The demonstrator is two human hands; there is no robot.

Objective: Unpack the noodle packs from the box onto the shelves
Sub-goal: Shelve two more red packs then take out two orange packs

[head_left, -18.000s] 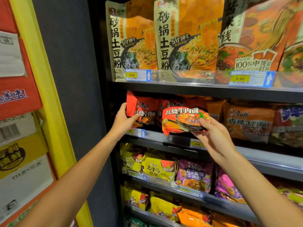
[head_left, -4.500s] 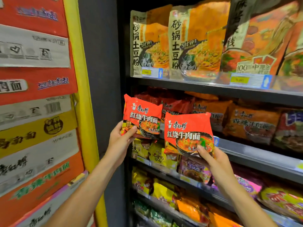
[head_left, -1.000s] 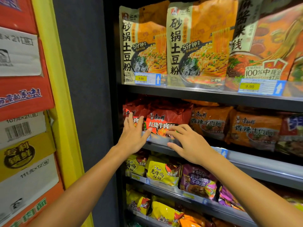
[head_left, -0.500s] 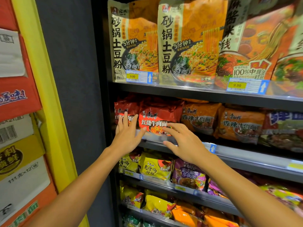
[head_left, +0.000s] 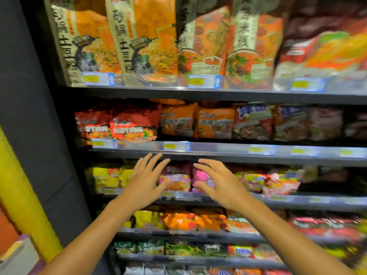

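Dark store shelving (head_left: 218, 95) was seen beside a yellow post (head_left: 17, 195), picture blurred. Red noodle packs (head_left: 133, 126) were stood at the left end of the second shelf (head_left: 228, 153), orange packs (head_left: 178, 120) just beside. Left hand (head_left: 143, 185) and right hand (head_left: 220, 183) were held empty below that shelf, fingers spread, nothing touched. The box could not be made out.

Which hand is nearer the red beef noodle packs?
Left. The left hand hangs just below the red beef noodle packs; the right hand sits lower and farther right.
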